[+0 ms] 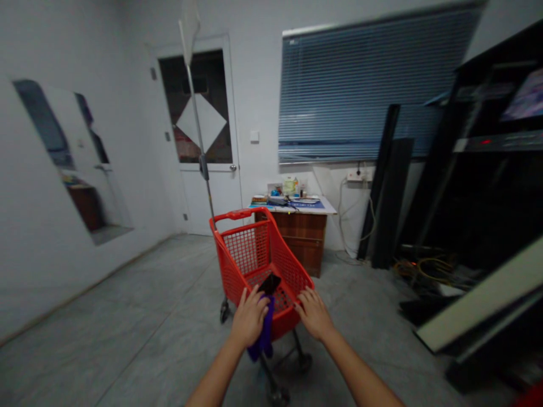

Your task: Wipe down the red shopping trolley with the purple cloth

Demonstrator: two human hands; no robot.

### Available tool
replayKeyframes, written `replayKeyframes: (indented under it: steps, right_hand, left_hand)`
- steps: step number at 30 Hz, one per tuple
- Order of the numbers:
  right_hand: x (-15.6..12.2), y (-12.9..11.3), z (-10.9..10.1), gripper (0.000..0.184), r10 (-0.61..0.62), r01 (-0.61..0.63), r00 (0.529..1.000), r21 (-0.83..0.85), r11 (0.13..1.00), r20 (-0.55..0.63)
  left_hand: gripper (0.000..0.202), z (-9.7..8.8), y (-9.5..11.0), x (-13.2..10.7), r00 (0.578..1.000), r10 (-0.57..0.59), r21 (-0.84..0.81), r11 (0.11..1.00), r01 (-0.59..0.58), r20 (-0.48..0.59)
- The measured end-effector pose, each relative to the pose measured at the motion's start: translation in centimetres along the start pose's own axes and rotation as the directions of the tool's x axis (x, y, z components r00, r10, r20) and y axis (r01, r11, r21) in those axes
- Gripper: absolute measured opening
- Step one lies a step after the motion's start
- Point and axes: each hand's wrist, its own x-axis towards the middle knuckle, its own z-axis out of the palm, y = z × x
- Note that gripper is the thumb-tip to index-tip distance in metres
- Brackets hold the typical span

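In front of me stands a red plastic shopping cart (291, 267) on dark wheels, its near rim toward me. My left hand (250, 315) is on the left of that rim, its fingers bent over the edge. Just beside it a purple cloth or glove (266, 333) hangs down over the rim, partly hidden by the hand. My right hand (314, 312) holds the near right corner of the rim. A dark, flat object (270, 284) lies inside the basket; its kind is unclear. A thin pole (195, 107) with a pale panel on top rises by the cart's far left corner.
Behind the cart are a wooden desk (311, 243) topped with papers and small bottles, and a white door (212, 195). Blue blinds (348, 102) cover the window. A black rack (475, 181), cables (432, 268) and leaning panels (479, 299) line the right. A mirror (85, 164) hangs left.
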Motion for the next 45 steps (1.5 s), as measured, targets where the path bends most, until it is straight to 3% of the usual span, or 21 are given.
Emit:
replayKeyframes:
  steps: [3,5,11,14,19,24,28,32,35,39,45]
  right_hand:
    - [-0.4,-1.6,0.9,0.042,0.025,-0.025,0.999,0.002,1.000,-0.022]
    - [-0.6,-2.7,1.5,0.043,0.043,-0.043,0.998,0.001,0.999,-0.035]
    - [-0.6,-4.4,2.9,0.042,0.058,-0.058,0.995,0.003,0.998,-0.078]
    - [-0.6,-4.6,2.9,0.042,0.075,-0.077,0.992,-0.008,0.997,-0.105]
    - [-0.9,-5.9,2.3,0.043,0.114,-0.120,0.987,-0.053,0.991,-0.111]
    - [-1.1,-6.1,2.4,0.042,-0.010,0.009,0.999,-0.015,1.000,-0.038]
    - [-0.6,-5.1,3.1,0.047,-0.031,0.030,1.000,0.037,0.999,0.003]
    - [-0.3,-4.0,3.2,0.049,-0.060,0.060,0.998,0.068,0.996,0.002]
    - [-0.2,-3.3,2.9,0.048,-0.063,0.063,0.998,0.062,0.996,-0.001]
    - [-0.3,-3.1,3.2,0.047,-0.039,0.040,0.999,0.050,0.998,-0.017]
    - [-1.0,-4.8,3.8,0.047,-0.033,0.039,0.996,0.079,0.996,-0.079]
  left_hand:
    - [0.033,-0.4,-2.2,0.6,0.998,-0.036,0.026,0.999,0.037,-0.051]
    - [0.035,-0.4,-2.4,0.3,0.991,-0.093,0.049,0.994,0.098,-0.092]
    - [0.037,2.2,2.3,-2.7,0.969,-0.182,0.135,0.969,0.205,-0.167]
    - [0.039,3.6,4.0,-3.0,0.953,-0.219,0.141,0.958,0.251,-0.209]
    - [0.034,2.8,3.3,-2.0,0.959,-0.223,0.108,0.964,0.244,-0.172]
    - [0.034,2.1,1.9,-2.6,0.943,-0.267,0.137,0.945,0.296,-0.198]
    - [0.034,3.6,3.8,-2.1,0.922,-0.319,0.133,0.926,0.352,-0.219]
    - [0.036,4.6,5.9,-0.5,0.939,-0.294,0.085,0.946,0.312,-0.181]
    - [0.034,3.8,4.9,-0.2,0.953,-0.262,0.087,0.957,0.277,-0.152]
    - [0.033,2.5,1.5,-1.9,0.945,-0.268,0.147,0.944,0.297,-0.186]
    - [0.039,3.0,-0.2,-3.5,0.911,-0.357,0.094,0.920,0.382,-0.208]
